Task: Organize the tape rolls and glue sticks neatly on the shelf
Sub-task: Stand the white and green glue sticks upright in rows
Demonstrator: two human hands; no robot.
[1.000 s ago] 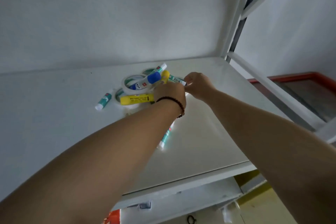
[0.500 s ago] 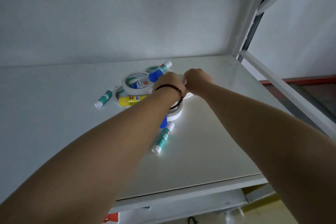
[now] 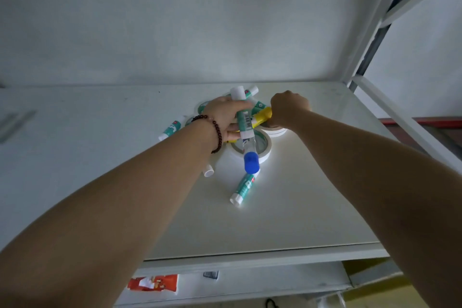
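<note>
Glue sticks (image 3: 243,121) and tape rolls (image 3: 260,144) lie heaped mid-shelf (image 3: 300,207). The left hand (image 3: 225,117) grips several sticks at once, fingers curled round them; one could slip from so loose a bundle. The right hand (image 3: 287,109) is fisted at the yellow stick (image 3: 262,116); whether it grips it I cannot tell

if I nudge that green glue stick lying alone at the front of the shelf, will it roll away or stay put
The green glue stick would probably roll: it is round and lies on its side on the smooth shelf. It looks like a small plastic tube, so likely light and stiff. Nothing near its front side would stop it.
</note>
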